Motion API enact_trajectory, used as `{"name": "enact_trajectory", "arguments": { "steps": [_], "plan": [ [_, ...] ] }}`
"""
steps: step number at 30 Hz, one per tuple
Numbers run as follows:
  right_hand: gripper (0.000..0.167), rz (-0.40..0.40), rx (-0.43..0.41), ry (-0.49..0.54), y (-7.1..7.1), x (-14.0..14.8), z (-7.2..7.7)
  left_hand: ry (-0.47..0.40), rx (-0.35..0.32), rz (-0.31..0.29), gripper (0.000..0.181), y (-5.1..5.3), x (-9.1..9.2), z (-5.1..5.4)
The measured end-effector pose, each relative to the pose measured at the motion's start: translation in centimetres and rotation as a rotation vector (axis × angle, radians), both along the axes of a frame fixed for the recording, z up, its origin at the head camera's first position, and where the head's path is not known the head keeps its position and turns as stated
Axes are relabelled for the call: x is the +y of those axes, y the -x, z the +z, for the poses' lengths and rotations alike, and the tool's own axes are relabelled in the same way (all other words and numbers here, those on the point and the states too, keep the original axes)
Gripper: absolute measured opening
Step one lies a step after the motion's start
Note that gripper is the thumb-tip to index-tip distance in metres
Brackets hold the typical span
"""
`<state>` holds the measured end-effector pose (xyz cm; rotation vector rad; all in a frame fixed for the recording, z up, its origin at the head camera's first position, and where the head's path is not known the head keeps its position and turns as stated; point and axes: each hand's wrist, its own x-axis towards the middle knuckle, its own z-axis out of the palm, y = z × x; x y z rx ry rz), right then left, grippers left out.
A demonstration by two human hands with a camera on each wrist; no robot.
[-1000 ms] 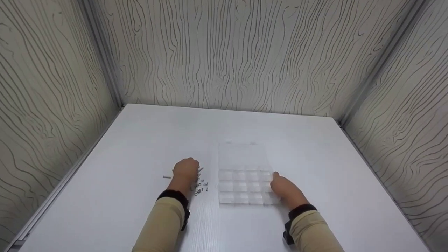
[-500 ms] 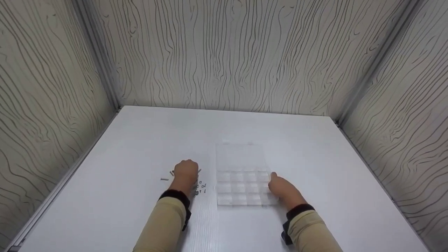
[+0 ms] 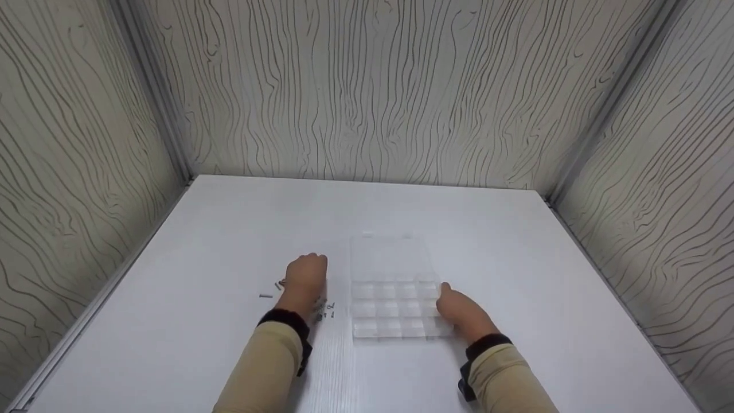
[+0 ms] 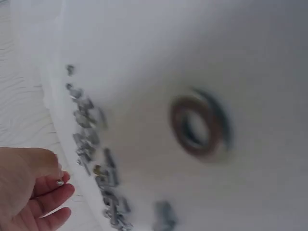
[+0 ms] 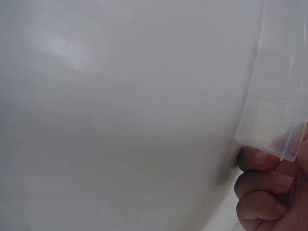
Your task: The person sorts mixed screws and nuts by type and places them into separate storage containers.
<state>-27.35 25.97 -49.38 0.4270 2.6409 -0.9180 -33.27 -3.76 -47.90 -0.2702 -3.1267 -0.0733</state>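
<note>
My left hand [image 3: 307, 278] is over the loose hardware on the white table. In the left wrist view its thumb and forefinger pinch a small shiny metal piece [image 4: 59, 182], too small to tell its kind. Beside that hand lie several screws and nuts [image 4: 84, 120] in a loose heap. A blurred metal ring [image 4: 197, 126] with a brownish face lies apart from them. To the right stands a clear plastic compartment box [image 3: 390, 308], its lid [image 3: 390, 256] laid back flat. My right hand [image 3: 463, 310] grips the box's right side, fingers curled at its edge.
A single screw [image 3: 266, 296] lies left of the left hand. White table [image 3: 516, 252] surrounds the box and hardware. Wood-patterned panels [image 3: 355, 86] close off the back and both sides.
My left hand has risen slightly from the hardware. The right hand stays on the box's side. The whole head view has shifted a little.
</note>
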Motion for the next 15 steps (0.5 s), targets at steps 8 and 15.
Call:
{"name": "enact_trajectory", "arguments": {
  "steps": [8,15],
  "plan": [
    [0.054,0.107,0.041,-0.075,0.1,0.0,0.3,-0.140,0.026,-0.062,0.027,-0.4,2.5,1.5],
    [0.055,0.099,0.034,-0.069,0.1,0.0,0.3,-0.158,0.072,-0.136,0.021,-0.9,4.6,1.1]
  ]
}}
